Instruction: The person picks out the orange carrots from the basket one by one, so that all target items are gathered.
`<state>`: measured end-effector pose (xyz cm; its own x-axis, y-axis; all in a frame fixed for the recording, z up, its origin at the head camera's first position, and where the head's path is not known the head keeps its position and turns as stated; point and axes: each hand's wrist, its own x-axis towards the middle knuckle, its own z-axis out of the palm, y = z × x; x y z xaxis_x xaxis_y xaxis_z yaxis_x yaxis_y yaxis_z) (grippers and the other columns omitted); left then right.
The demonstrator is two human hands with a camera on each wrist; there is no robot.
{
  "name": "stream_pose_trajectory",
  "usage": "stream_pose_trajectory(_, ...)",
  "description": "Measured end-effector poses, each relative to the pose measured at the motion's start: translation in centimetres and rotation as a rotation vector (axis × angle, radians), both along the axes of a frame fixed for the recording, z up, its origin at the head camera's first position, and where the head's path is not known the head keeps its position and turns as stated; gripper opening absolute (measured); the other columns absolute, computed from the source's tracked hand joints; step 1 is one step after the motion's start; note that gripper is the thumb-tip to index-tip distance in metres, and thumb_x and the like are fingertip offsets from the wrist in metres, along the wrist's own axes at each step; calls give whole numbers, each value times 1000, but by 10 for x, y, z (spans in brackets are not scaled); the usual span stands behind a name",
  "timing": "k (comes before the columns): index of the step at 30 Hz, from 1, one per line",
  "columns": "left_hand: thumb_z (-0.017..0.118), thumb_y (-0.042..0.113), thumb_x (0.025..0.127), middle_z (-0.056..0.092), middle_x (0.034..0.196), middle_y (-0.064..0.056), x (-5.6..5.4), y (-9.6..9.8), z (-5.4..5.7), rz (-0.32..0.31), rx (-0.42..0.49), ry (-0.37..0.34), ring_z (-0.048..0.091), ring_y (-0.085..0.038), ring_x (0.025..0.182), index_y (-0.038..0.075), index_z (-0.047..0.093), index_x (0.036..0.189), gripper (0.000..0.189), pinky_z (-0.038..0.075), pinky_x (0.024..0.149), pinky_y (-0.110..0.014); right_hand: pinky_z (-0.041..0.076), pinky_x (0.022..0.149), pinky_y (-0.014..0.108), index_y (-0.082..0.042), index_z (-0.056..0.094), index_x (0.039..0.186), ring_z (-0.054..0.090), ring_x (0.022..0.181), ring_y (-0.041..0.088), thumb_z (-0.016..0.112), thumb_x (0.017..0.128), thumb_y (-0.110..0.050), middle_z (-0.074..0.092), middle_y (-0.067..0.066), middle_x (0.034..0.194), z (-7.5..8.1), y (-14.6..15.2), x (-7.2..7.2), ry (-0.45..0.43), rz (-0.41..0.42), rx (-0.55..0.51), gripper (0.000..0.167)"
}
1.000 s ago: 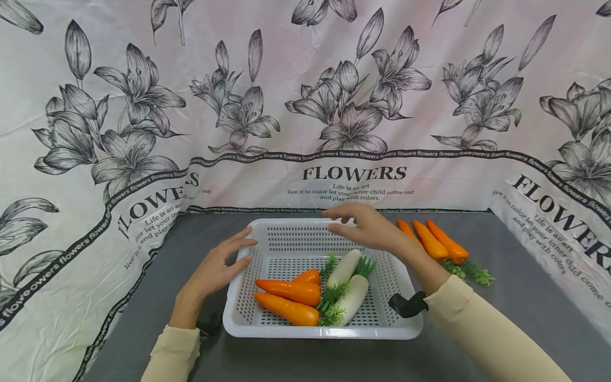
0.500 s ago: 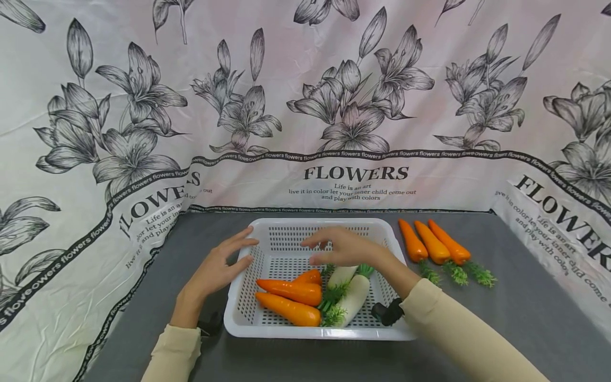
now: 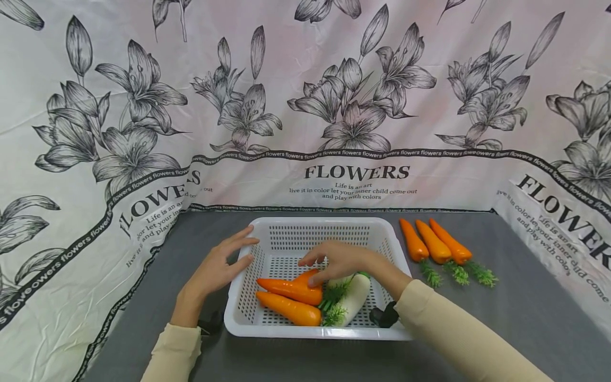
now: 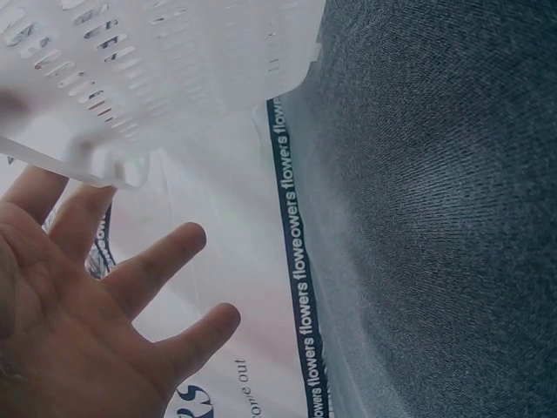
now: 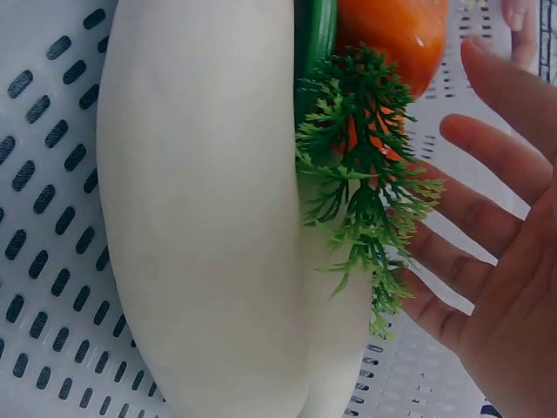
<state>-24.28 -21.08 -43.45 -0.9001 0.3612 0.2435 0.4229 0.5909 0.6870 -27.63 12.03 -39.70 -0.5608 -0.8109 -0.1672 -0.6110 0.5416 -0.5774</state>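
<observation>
Right fingers (image 5: pixel 500 158) spread just beside an orange carrot (image 5: pixel 400 35).

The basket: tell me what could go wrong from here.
The carrots and white radishes lie crowded together, with green leaves against a radish, so lifting one may drag its neighbour along.
The left hand is spread at the edge of the basket rather than gripping it, so a bump from the right hand might shift it.
The black wrist camera sits close to a radish and could knock it.
</observation>
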Motion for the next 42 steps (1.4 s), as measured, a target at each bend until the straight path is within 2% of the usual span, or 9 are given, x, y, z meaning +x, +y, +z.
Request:
stream_pose_trajectory(6, 64, 32, 99, 34, 167, 2, -1, 0, -1, 1, -2, -7, 32, -38, 152, 21, 62, 140, 43, 27, 115, -73, 49, 108, 44, -18, 67, 135, 61, 121, 18, 81, 84, -42, 68, -3, 136, -4, -7, 3, -17, -7, 52, 59)
stream_pose_trajectory(11, 64, 32, 99, 34, 167, 3, -1, -1, -2, 4, -7, -6, 32, -38, 153, 23, 62, 140, 42, 27, 116, -73, 41, 101, 42, -25, 69, 134, 55, 121, 15, 85, 77, -48, 67, -9, 134, -6, -11, 7, 32, 1, 108, 63)
stream_pose_trajectory(15, 64, 33, 99, 34, 167, 3, -2, 0, -2, 6, -8, -8, 31, -37, 153, 24, 62, 140, 42, 27, 116, -73, 32, 94, 41, -29, 68, 133, 51, 123, 13, 86, 76, -49, 66, -13, 133, -8, -14, 9, 60, 24, 145, 63)
stream_pose_trajectory(22, 64, 32, 99, 34, 167, 3, -1, 0, -1, 5, -3, -11, 32, -38, 153, 24, 62, 140, 42, 28, 115, -73, 27, 110, 60, -32, 71, 128, 53, 118, 10, 82, 79, -39, 66, -16, 127, -11, -13, 8, 25, 20, 107, 50)
stream_pose_trajectory(25, 64, 32, 99, 33, 167, 3, -1, -1, -1, 2, 0, -14, 31, -38, 153, 24, 62, 140, 42, 27, 115, -74, 26, 112, 64, -30, 73, 124, 54, 112, 10, 79, 80, -33, 67, -15, 122, -11, -12, 7, 14, 18, 77, 45)
stream_pose_trajectory(28, 64, 32, 99, 33, 167, 3, -1, -1, -1, 0, 2, -15, 31, -38, 153, 25, 62, 140, 42, 27, 115, -74, 35, 106, 54, -29, 74, 122, 55, 105, 10, 78, 79, -29, 68, -15, 116, -12, -12, 7, 21, 20, 52, 42)
stream_pose_trajectory(32, 64, 33, 99, 33, 167, 2, -1, -1, -1, -3, 0, -16, 31, -38, 153, 25, 62, 140, 42, 26, 116, -74, 42, 91, 35, -26, 74, 121, 56, 97, 10, 76, 80, -25, 69, -14, 111, -12, -12, 7, 54, 24, 28, 41)
stream_pose_trajectory(37, 64, 33, 99, 33, 167, 3, -2, -1, -1, -2, -5, -13, 31, -38, 153, 26, 62, 140, 41, 26, 116, -74, 47, 85, 27, -19, 74, 121, 57, 92, 7, 72, 79, -20, 72, -9, 113, -10, -12, 7, 117, 17, 14, 42)
stream_pose_trajectory(42, 64, 33, 99, 33, 167, 3, -2, -1, -2, -2, -1, -17, 30, -37, 153, 27, 61, 140, 42, 25, 116, -73, 48, 79, 26, -18, 72, 120, 58, 87, 10, 70, 80, -18, 72, -6, 112, -8, -12, 8, 108, -15, -29, 40)
